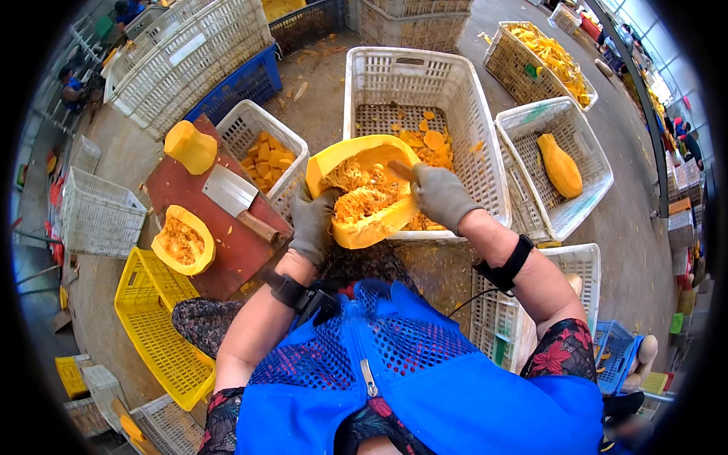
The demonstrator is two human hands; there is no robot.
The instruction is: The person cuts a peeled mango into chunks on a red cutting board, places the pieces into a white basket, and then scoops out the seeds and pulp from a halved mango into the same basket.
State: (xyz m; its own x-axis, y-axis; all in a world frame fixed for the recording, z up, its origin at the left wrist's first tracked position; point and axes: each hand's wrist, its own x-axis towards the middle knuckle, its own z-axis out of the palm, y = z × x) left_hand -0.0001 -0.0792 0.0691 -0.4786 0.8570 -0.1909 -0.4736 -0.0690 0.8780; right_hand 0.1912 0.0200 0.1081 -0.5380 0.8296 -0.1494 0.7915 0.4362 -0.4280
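Observation:
A large hollow piece of peeled pumpkin [369, 227], full of stringy pulp and seeds, is held over the near edge of a big white crate [480, 102]. My left hand [313, 219], in a grey glove, grips its left side. In my gloved right hand [443, 193] is a tool with a brownish end [401, 169], reaching into the pulp; its exact kind is hidden. To the left, a red cutting board [239, 264] carries a cleaver [230, 190] with a wooden handle, an upright pumpkin chunk [190, 148] and a pumpkin half [183, 240] with its pulp showing.
Orange cubes [270, 162] fill part of a smaller white crate [250, 114] behind the board. A peeled pumpkin [560, 165] lies in the right white crate [554, 108]. A yellow crate [165, 341] stands at lower left. Peelings [549, 51] heap in a far crate.

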